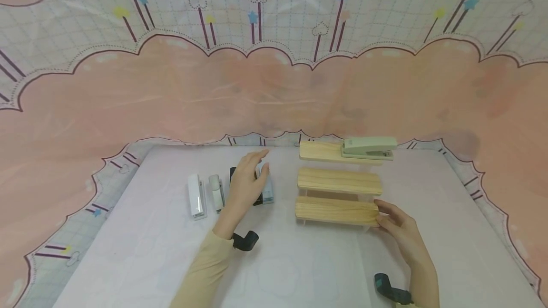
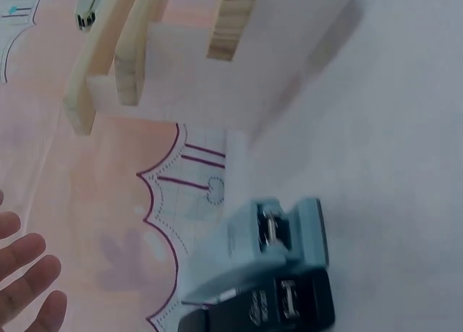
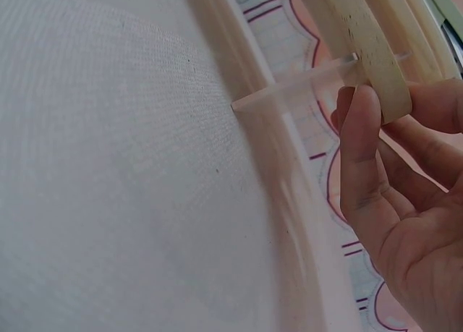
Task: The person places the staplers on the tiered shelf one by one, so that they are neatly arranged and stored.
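In the head view a three-tier wooden stand (image 1: 336,209) on clear supports is to the right of centre. My right hand (image 1: 404,229) pinches the right end of its lowest board, thumb on one side and fingers on the other, as the right wrist view shows. A pale green stapler (image 1: 370,146) lies on the top tier. My left hand (image 1: 246,182) is over a black stapler (image 1: 259,199) and a light blue stapler (image 1: 268,190), partly hiding both. Its fingers (image 2: 29,274) are spread and hold nothing.
Left of my left hand, a white stapler (image 1: 196,196) and a smaller grey-white stapler (image 1: 217,194) stand on the white table (image 1: 274,270). A printed cloth (image 1: 257,94) hangs behind the table and borders its sides.
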A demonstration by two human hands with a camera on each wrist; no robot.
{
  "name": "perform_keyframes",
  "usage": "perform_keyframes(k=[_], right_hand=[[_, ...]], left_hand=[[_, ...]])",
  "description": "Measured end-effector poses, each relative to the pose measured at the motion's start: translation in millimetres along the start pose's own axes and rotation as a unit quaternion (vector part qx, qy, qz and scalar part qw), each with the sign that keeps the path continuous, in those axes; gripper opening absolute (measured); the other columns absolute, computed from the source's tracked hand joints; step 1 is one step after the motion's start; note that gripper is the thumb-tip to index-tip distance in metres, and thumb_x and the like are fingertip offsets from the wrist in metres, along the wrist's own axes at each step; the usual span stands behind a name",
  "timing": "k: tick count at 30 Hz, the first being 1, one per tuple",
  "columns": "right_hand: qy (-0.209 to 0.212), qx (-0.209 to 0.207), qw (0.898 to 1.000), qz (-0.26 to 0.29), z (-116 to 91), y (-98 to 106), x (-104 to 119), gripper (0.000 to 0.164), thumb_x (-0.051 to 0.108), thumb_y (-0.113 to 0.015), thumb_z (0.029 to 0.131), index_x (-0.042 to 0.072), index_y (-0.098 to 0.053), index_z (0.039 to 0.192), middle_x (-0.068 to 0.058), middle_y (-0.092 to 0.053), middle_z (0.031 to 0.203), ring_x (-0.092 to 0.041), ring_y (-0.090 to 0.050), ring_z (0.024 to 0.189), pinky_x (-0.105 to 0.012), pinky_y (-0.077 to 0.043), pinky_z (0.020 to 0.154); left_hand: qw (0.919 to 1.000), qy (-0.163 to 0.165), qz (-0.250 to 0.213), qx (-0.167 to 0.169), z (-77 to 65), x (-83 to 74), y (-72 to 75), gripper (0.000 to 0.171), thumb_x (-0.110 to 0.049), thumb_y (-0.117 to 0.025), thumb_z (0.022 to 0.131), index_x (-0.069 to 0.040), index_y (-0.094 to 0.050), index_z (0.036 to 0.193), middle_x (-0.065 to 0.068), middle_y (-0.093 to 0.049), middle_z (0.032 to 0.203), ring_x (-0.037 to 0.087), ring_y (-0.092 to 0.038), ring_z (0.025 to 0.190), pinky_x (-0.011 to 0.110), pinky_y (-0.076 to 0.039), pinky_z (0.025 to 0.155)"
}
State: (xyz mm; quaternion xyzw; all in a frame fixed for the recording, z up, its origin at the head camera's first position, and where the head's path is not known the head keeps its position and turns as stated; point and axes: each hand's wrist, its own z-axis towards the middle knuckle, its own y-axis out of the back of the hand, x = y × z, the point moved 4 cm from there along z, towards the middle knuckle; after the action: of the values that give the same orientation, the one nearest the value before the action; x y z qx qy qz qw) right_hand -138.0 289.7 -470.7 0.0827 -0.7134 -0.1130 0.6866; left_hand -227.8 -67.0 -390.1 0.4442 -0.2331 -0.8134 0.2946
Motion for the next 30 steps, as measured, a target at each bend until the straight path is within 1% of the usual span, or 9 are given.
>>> perform_keyframes(k=[6, 12, 17, 21, 24, 30], right_hand=[[0.001, 0.001, 1.0, 0.0, 0, 1, -1, 0.047, 0.012, -0.056, 0.096, -0.007, -0.044, 0.137, 0.027, -0.054, 0.11, 0.008, -0.061, 0.094, -0.016, -0.055, 0.077], [0.01, 0.001, 1.0, -0.002, 0, 0, -1, 0.047, 0.012, -0.055, 0.096, -0.007, -0.044, 0.137, 0.029, -0.054, 0.111, 0.008, -0.061, 0.094, -0.016, -0.055, 0.077], [0.011, 0.0, 1.0, 0.01, 0, -1, -2, 0.048, 0.011, -0.057, 0.095, -0.009, -0.044, 0.136, 0.025, -0.056, 0.11, 0.006, -0.062, 0.093, -0.016, -0.055, 0.076], [0.011, 0.0, 1.0, 0.006, 0, -2, -2, 0.048, 0.012, -0.058, 0.095, -0.008, -0.044, 0.136, 0.022, -0.055, 0.11, 0.006, -0.062, 0.093, -0.017, -0.055, 0.076], [0.012, 0.0, 1.0, 0.01, 0, -3, -1, 0.048, 0.012, -0.058, 0.094, -0.009, -0.044, 0.136, 0.022, -0.056, 0.11, 0.005, -0.063, 0.093, -0.017, -0.055, 0.076], [0.016, -0.002, 1.0, 0.02, -1, -2, -1, 0.048, 0.009, -0.058, 0.094, -0.011, -0.044, 0.135, 0.023, -0.057, 0.109, 0.005, -0.063, 0.092, -0.016, -0.055, 0.076]], left_hand=[[0.9997, 0.013, 0.006, -0.021, -10.3, 15.3, 9.7, 0.036, -0.017, -0.056, 0.095, -0.011, -0.059, 0.129, 0.009, -0.064, 0.12, 0.025, -0.06, 0.106, 0.043, -0.052, 0.088], [0.9987, 0.042, 0.002, -0.03, -17.8, 30.3, 19.4, 0.036, -0.017, -0.056, 0.095, -0.01, -0.059, 0.13, 0.011, -0.064, 0.121, 0.027, -0.06, 0.107, 0.044, -0.051, 0.089], [0.9969, 0.068, 0.003, -0.039, -24.3, 41.4, 31.6, 0.035, -0.015, -0.056, 0.094, -0.008, -0.059, 0.129, 0.014, -0.063, 0.122, 0.03, -0.059, 0.108, 0.046, -0.05, 0.09], [0.9946, 0.091, 0.026, -0.042, -31.0, 49.0, 43.5, 0.036, -0.017, -0.056, 0.094, -0.008, -0.058, 0.13, 0.014, -0.062, 0.123, 0.03, -0.058, 0.107, 0.047, -0.05, 0.084], [0.9929, 0.103, 0.034, -0.048, -35.3, 56.2, 50.6, 0.036, -0.016, -0.057, 0.094, -0.009, -0.059, 0.129, 0.014, -0.062, 0.122, 0.03, -0.058, 0.106, 0.047, -0.05, 0.081], [0.9903, 0.118, 0.032, -0.065, -41.1, 69.3, 60.8, 0.035, -0.014, -0.057, 0.094, -0.008, -0.06, 0.128, 0.015, -0.063, 0.119, 0.031, -0.058, 0.105, 0.048, -0.048, 0.083]])
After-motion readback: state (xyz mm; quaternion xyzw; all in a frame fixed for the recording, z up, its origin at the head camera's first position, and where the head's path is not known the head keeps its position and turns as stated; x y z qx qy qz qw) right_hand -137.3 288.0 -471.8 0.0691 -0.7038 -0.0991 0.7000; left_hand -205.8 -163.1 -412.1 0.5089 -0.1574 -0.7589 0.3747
